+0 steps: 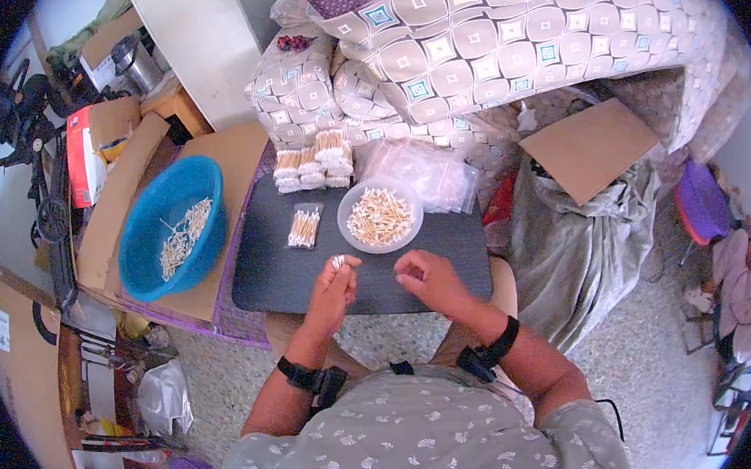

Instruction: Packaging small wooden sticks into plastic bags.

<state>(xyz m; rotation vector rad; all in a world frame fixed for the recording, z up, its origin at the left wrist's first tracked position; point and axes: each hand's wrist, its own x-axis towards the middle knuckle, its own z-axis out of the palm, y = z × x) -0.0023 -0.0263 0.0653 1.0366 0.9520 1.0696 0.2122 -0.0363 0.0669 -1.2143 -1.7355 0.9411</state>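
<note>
My left hand [332, 291] is closed round a few cotton swabs [338, 262], their white tips showing above the fingers. To its right, my right hand [432, 279] hovers over the dark table [258, 265] with curled fingers; whatever they may hold is hidden. Just beyond both hands stands a translucent white bowl [344, 225] full of loose cotton swabs [380, 217] with pale wooden sticks. A small clear bag of swabs [304, 226] lies left of the bowl. Behind it, several filled bags of swabs [315, 161] are piled up.
Empty clear plastic bags [424, 172] lie behind the bowl. At the left, a blue basin [133, 233] with more swabs rests on cardboard [238, 171]. A patterned sofa cover [495, 59] fills the back. A grey cloth sack [568, 250] topped by a cardboard sheet [589, 150] stands right.
</note>
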